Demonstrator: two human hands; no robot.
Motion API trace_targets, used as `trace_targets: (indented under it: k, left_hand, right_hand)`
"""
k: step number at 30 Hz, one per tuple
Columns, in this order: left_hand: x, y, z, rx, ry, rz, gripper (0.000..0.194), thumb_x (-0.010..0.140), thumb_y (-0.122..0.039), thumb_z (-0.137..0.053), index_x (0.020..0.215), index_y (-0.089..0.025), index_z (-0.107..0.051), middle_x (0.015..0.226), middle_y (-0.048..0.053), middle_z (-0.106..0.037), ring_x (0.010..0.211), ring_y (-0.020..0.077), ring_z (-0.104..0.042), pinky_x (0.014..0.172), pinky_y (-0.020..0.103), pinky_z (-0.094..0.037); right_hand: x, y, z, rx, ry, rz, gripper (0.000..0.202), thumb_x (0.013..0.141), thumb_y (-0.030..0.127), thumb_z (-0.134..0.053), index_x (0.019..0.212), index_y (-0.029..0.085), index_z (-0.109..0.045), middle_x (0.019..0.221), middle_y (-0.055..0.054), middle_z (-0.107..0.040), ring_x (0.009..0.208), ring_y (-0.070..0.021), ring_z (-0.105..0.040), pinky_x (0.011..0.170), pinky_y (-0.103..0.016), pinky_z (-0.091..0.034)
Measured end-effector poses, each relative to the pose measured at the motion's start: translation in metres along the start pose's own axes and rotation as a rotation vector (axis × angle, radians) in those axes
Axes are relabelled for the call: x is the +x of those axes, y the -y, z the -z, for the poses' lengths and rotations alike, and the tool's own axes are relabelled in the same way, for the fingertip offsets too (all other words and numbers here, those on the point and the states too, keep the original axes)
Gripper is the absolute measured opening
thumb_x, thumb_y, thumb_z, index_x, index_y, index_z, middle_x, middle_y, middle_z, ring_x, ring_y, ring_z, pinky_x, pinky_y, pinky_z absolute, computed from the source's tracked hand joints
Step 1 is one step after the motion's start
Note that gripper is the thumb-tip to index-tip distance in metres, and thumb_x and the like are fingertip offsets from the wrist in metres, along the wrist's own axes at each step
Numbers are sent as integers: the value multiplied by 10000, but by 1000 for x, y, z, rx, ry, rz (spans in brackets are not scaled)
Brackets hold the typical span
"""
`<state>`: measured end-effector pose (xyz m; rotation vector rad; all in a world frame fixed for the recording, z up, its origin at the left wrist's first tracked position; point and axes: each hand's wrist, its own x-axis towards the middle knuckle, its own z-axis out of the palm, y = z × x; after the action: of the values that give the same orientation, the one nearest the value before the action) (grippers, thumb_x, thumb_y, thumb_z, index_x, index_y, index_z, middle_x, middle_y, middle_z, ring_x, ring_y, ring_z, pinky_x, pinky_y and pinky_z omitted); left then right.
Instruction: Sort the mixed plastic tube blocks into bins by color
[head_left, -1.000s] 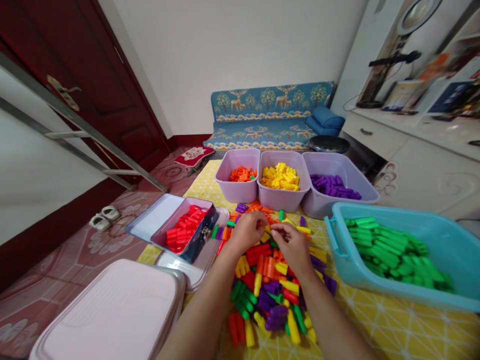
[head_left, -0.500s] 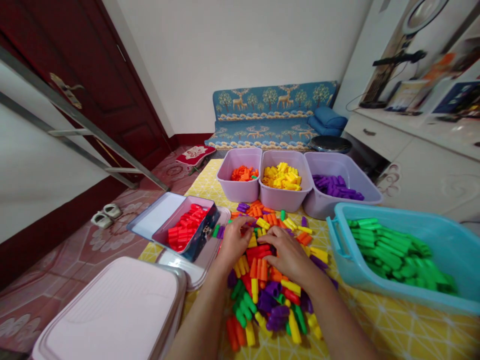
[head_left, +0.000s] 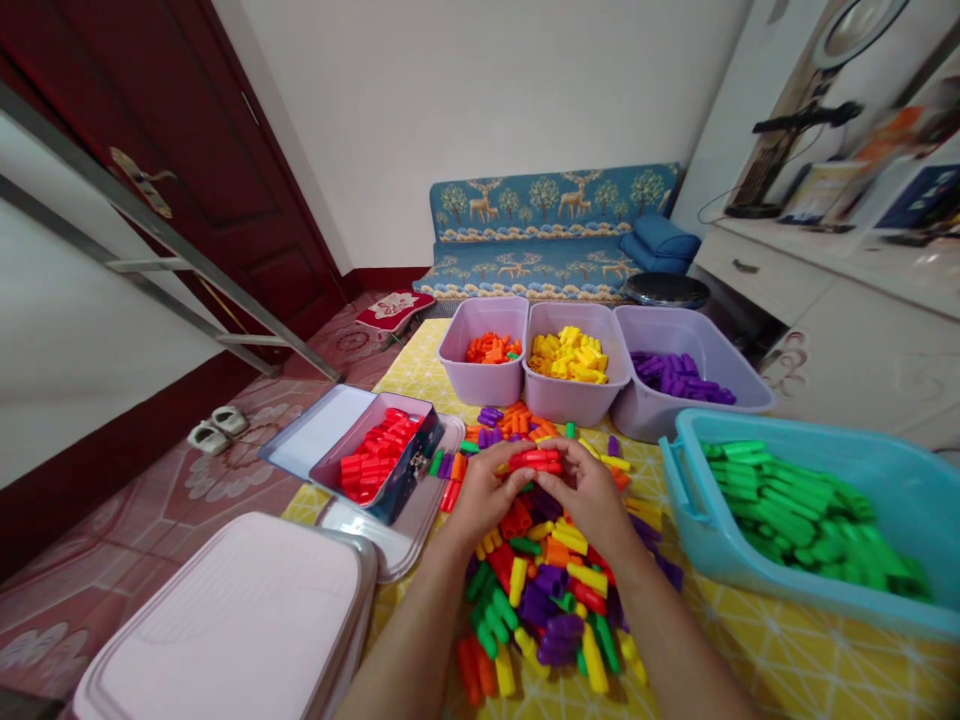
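Note:
Between my two hands, above the mixed pile (head_left: 536, 610) of coloured plastic pieces, is a small group of red pieces (head_left: 535, 460). My left hand (head_left: 487, 492) closes on its left end, and my right hand (head_left: 586, 490) closes on its right end, thumbs nearly meeting below. Purple, green, yellow, orange and red pieces lie beneath and around my wrists. To the left, an open metal box (head_left: 411, 462) holds more red pieces (head_left: 381, 450).
Lilac bins hold orange (head_left: 491, 348), yellow (head_left: 568, 355) and purple pieces (head_left: 679, 375) at the back. A blue tub (head_left: 806, 590) of green pieces stands right. A pale pink lid (head_left: 232, 610) lies front left. A sofa (head_left: 555, 235) is beyond.
Both hands have closed around red pieces and raised them off the pile. Earlier the hands were apart, spread over the pile. The view has shifted slightly.

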<state>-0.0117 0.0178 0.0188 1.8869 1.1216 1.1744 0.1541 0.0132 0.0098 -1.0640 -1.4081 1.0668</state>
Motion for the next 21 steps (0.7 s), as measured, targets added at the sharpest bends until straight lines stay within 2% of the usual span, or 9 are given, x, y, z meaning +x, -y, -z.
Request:
trace_targets:
  k: [2, 5, 9, 11, 13, 16, 19, 21]
  left_hand:
    - [-1, 1, -2, -36, -19, 9, 292, 846, -334, -637, 1103, -201, -680, 1114, 77, -706, 1056, 219, -641, 956, 345, -483]
    - [-1, 1, -4, -32, -46, 20, 312, 790, -337, -700, 1063, -188, -683, 1060, 72, -717, 980, 212, -661, 895, 321, -506]
    - [0, 3, -4, 8, -125, 38, 275, 783, -316, -700, 1022, -181, -680, 950, 58, -719, 842, 186, -662, 786, 288, -521]
    - [0, 6, -4, -50, -166, 93, 276, 798, -329, -679, 1029, -178, -673, 858, 48, -709, 735, 167, -653, 693, 265, -526]
    - [0, 8, -3, -170, -182, 154, 300, 810, -356, -662, 1045, -171, -656, 736, 24, -676, 602, 139, -617, 575, 233, -506]
    - [0, 9, -4, -362, -149, 196, 335, 824, -377, -643, 1087, -170, -629, 730, 19, -665, 570, 127, -604, 528, 222, -509]
    - [1, 6, -5, -483, -102, 198, 375, 833, -368, -631, 1162, -191, -603, 979, 65, -685, 694, 145, -649, 599, 251, -559]
    - [1, 5, -6, -535, -96, 203, 410, 823, -352, -646, 1198, -204, -577, 1031, 70, -676, 731, 151, -657, 612, 256, -567]
  right_hand:
    - [0, -2, -1, 120, 11, -43, 294, 756, 293, -680, 1027, 212, -602, 982, -49, -701, 891, -199, -670, 810, -330, -530]
    - [0, -5, -1, 178, 2, -119, 279, 762, 373, -689, 974, 201, -634, 879, -44, -707, 771, -192, -668, 734, -324, -542]
    - [2, -4, 5, 151, -202, -101, 292, 733, 396, -719, 939, 200, -651, 823, -26, -683, 694, -167, -626, 664, -291, -521]
    - [3, -2, 10, 171, -317, -109, 304, 721, 406, -726, 932, 201, -649, 766, -7, -662, 630, -143, -588, 609, -265, -495]
    - [4, 0, 13, 215, -373, -133, 318, 709, 413, -735, 926, 199, -646, 726, 6, -645, 586, -124, -557, 573, -245, -470]
    - [4, 3, 14, 257, -352, -160, 355, 681, 418, -759, 930, 190, -651, 696, 13, -631, 575, -114, -543, 563, -235, -459]
    - [2, 6, 8, 281, -284, -191, 389, 665, 435, -771, 941, 183, -661, 692, 8, -626, 580, -117, -549, 561, -236, -463]
    - [1, 8, 5, 290, -227, -211, 384, 675, 441, -764, 942, 183, -665, 692, 12, -617, 574, -112, -549, 550, -231, -459]
